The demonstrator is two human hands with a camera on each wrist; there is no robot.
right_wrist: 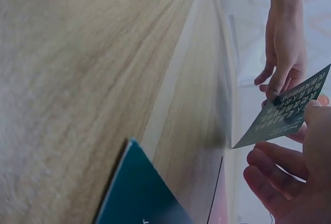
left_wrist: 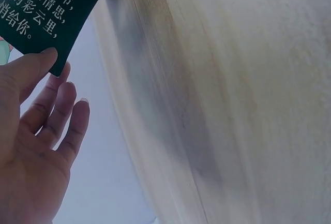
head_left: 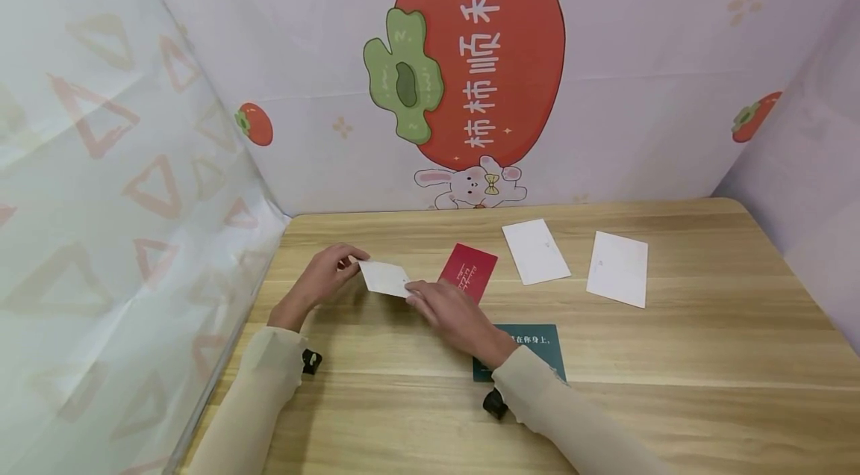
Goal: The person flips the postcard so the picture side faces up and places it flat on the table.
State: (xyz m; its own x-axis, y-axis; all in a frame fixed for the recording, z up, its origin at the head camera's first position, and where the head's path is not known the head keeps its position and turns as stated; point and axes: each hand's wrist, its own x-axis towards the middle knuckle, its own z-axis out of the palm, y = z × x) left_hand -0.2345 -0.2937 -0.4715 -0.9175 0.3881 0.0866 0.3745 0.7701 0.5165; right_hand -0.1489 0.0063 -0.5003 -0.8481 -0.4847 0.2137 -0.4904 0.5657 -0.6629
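Between my two hands a postcard (head_left: 384, 278) is held tilted above the table's left half. Its white back shows in the head view; its dark green side with rows of pale writing (left_wrist: 39, 14) faces the wrist cameras. My left hand (head_left: 325, 275) pinches one end between thumb and index finger, the other fingers loosely bent. At the opposite end my right hand (head_left: 452, 311) pinches the card the same way. Below the right forearm a teal card (head_left: 537, 344) with white writing lies partly hidden, and a red card (head_left: 473, 269) lies just beyond the right hand.
Two white cards, one upright-angled card (head_left: 535, 252) and another card (head_left: 618, 269), lie on the wooden table (head_left: 705, 355) toward the back right. A printed cloth wall (head_left: 302, 161) rises behind the table, and another sheet (head_left: 121, 236) hangs along the left edge.
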